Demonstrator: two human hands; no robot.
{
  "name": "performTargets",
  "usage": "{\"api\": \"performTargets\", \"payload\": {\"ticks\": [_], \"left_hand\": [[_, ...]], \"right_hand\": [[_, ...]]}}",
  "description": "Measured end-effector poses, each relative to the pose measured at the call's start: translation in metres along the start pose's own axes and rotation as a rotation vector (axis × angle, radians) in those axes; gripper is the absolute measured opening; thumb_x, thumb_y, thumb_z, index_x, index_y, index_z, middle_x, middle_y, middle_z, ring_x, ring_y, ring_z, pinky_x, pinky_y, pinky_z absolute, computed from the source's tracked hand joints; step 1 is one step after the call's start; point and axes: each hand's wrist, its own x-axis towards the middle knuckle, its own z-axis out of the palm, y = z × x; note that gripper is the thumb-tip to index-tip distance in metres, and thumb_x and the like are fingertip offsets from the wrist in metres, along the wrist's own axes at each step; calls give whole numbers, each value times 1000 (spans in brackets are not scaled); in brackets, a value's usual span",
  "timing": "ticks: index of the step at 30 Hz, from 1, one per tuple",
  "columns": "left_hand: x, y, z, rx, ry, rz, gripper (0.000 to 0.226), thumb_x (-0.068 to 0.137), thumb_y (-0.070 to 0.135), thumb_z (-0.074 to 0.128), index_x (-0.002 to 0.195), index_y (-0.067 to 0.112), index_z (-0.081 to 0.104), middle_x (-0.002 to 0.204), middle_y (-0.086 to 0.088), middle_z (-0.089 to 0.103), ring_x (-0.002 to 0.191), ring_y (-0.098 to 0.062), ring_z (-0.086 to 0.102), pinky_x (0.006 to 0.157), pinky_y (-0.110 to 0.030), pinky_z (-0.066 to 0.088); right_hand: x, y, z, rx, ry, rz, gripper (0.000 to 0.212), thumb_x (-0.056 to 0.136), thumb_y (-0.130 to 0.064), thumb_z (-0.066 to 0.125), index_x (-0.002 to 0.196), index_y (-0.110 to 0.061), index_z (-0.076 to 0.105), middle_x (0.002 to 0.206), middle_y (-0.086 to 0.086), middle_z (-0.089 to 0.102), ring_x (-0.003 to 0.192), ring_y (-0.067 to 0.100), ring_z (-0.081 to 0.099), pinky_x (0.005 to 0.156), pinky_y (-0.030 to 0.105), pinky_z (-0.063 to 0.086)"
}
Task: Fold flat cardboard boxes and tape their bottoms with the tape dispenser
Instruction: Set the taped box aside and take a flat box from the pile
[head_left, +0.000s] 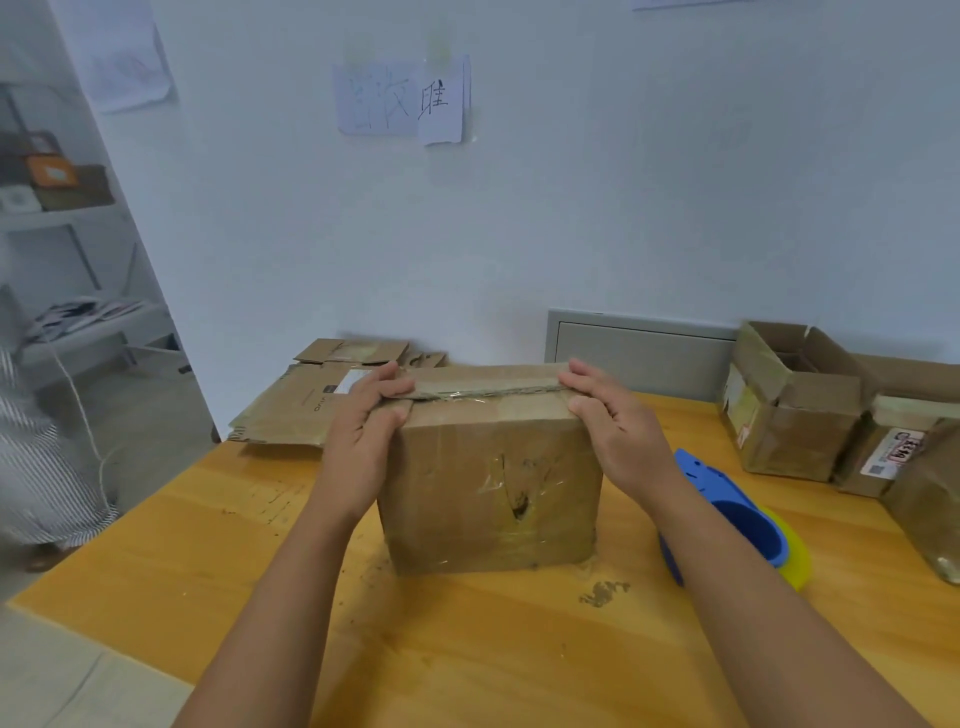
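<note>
A worn brown cardboard box stands upright in the middle of the wooden table, its top flaps folded down with old clear tape along the seam. My left hand grips the box's top left corner, thumb on the near side and fingers over the flap. My right hand grips the top right corner the same way. A blue tape dispenser with a yellow roll lies on the table just right of the box, partly hidden behind my right forearm.
Flattened cardboard boxes lie at the table's back left, hanging over its edge. Folded boxes stand at the back right, more at the right edge. A white wall rises behind. A person in striped clothing is at far left.
</note>
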Motion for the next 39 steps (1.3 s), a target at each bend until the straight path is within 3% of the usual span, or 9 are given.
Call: {"api": "performTargets", "payload": {"ticks": [5,9,13,17,20,24,29,36,39], "left_hand": [[-2,3,-2,32,1,20,37,87,31,45,115,44,64,134,29,51,122,20,38,92,-2,29],[0,4,-10,105,-62,25,31,100,18,49,116,38,67,140,24,49,125,18,38,96,-7,30],[8,17,-18,535,-173,121,46,94,45,36,133,35,59,153,23,33,146,0,18,119,-35,20],[2,33,-4,848,-275,189,74,86,83,26,145,43,42,155,22,32,148,-5,17,114,-38,27],[1,33,-5,936,-290,210,78,81,83,34,148,41,39,157,18,30,148,-7,17,117,-39,24],[5,37,-1,1161,-342,312,84,82,81,34,151,33,33,161,9,26,151,-15,13,121,-41,0],[5,39,13,1158,-330,297,85,84,77,39,155,34,20,162,5,24,149,-18,22,118,-37,23],[4,37,20,1211,-350,319,82,83,79,40,152,39,22,162,-1,24,149,-22,19,120,-40,13],[0,35,18,1177,-319,338,80,83,76,41,152,38,26,161,-1,27,149,-22,21,119,-41,20]], "right_hand": [[6,-17,-3,-427,-79,-113,61,95,-45,24,148,-23,46,156,-12,38,148,5,21,123,36,17],[2,-21,-7,-650,-191,-159,85,89,-81,11,154,-31,33,160,-16,28,150,5,15,121,41,18],[3,-28,-11,-705,-236,-141,95,79,-87,12,154,-32,32,161,-17,26,150,4,14,118,38,24],[6,-37,-13,-829,-305,-152,99,79,-87,4,157,-30,24,164,-14,18,152,7,8,122,44,7],[9,-43,-6,-906,-378,-240,89,85,-85,18,158,-33,16,165,-15,11,153,8,4,122,43,-2],[10,-43,2,-926,-407,-281,78,92,-75,32,157,-36,17,165,-16,11,152,8,8,123,39,5],[8,-38,0,-904,-323,-261,88,87,-80,35,158,-29,19,165,-12,16,152,10,11,123,38,8],[6,-38,2,-933,-277,-241,95,84,-84,32,158,-25,21,165,-9,16,152,10,12,122,39,7],[-6,-32,-15,-635,-169,-207,97,83,-86,21,157,-24,25,163,-13,20,151,7,11,121,34,10]]}}
